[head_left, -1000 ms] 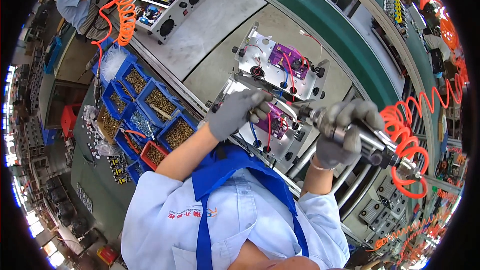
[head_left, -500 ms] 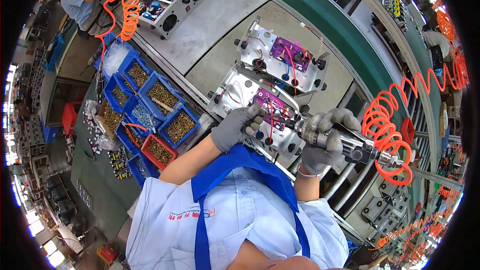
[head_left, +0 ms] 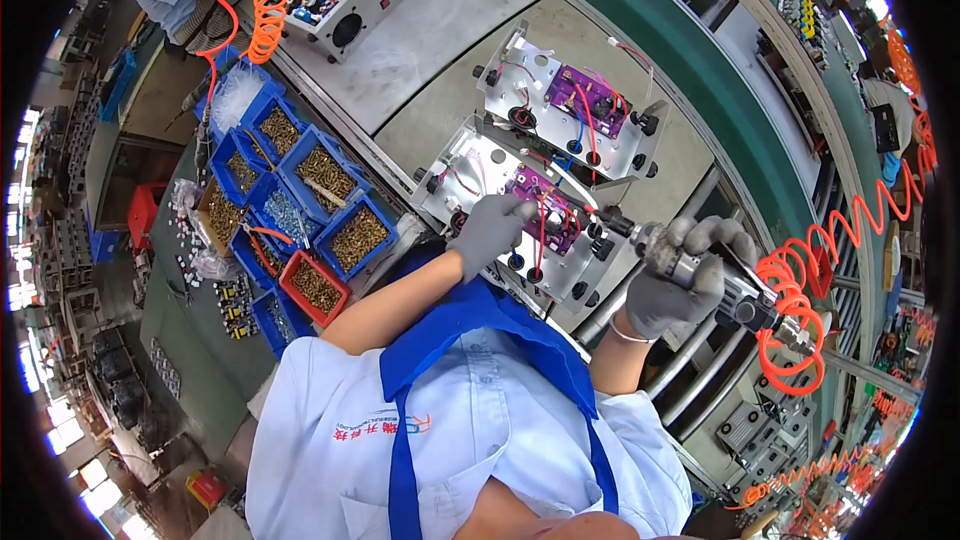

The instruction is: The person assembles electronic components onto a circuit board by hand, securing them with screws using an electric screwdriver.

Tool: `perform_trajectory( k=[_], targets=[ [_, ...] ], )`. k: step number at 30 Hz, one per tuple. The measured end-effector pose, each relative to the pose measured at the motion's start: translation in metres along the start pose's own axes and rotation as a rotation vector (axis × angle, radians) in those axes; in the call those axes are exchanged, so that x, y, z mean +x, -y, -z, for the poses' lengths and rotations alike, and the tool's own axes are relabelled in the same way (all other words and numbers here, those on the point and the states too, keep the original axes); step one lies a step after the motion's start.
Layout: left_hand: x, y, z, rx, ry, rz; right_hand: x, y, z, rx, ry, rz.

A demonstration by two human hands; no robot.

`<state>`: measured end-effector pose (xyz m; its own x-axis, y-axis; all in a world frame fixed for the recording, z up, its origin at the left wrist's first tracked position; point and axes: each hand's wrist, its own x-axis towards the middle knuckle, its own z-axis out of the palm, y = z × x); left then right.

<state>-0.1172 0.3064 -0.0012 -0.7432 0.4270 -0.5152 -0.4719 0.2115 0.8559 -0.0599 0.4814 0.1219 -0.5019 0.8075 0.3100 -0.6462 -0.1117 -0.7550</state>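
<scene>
There are two gloved hands point(head_left: 493, 232) point(head_left: 665, 302), one power driver point(head_left: 742, 300), two metal chassis point(head_left: 576, 284) point(head_left: 510, 95), two purple circuit boards point(head_left: 524, 181) point(head_left: 590, 97) (one per chassis) and one red bin point(head_left: 339, 308) of small brass-coloured parts point(head_left: 314, 286).

We see a bright, mostly even light over the middle of the view, with soft, faint shadows. The metal chassis point(head_left: 562, 262) throws back pale highlights, and we catch glints along the steel rollers point(head_left: 700, 368). The light-blue shirt point(head_left: 450, 445) looks pale and strongly lit. At the lower left, window panes point(head_left: 95, 470) burn out to white, while the shelving point(head_left: 85, 360) beside them sinks into dimness and smears. The fisheye lens bends the green conveyor belt point(head_left: 690, 90) into an arc, and we lose the corners to black. Toward the rim, detail turns cramped and soft.
</scene>
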Motion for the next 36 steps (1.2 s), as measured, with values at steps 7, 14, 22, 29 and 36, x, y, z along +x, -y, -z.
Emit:
perform_trajectory(
  k=[7, 14, 22, 29, 36],
  targets=[
    [0.04, 0.002, -0.008, 0.281, -0.115, 0.001, 0.002, -0.013, -0.016, 0.019, 0.093, -0.011],
    [0.032, 0.011, -0.008, 0.208, -0.239, -0.062, -0.006, -0.055, -0.017, -0.056, 0.468, -0.324],
    [0.037, 0.015, -0.009, 0.293, -0.239, -0.045, -0.015, -0.077, -0.03, -0.218, 0.592, -0.201],
    [0.041, 0.017, -0.011, 0.386, -0.272, -0.043, -0.016, -0.084, -0.044, -0.248, 0.705, -0.127],
    [0.044, 0.02, -0.013, 0.458, -0.276, -0.047, -0.007, -0.102, -0.043, -0.471, 0.768, -0.046]
  ],
)
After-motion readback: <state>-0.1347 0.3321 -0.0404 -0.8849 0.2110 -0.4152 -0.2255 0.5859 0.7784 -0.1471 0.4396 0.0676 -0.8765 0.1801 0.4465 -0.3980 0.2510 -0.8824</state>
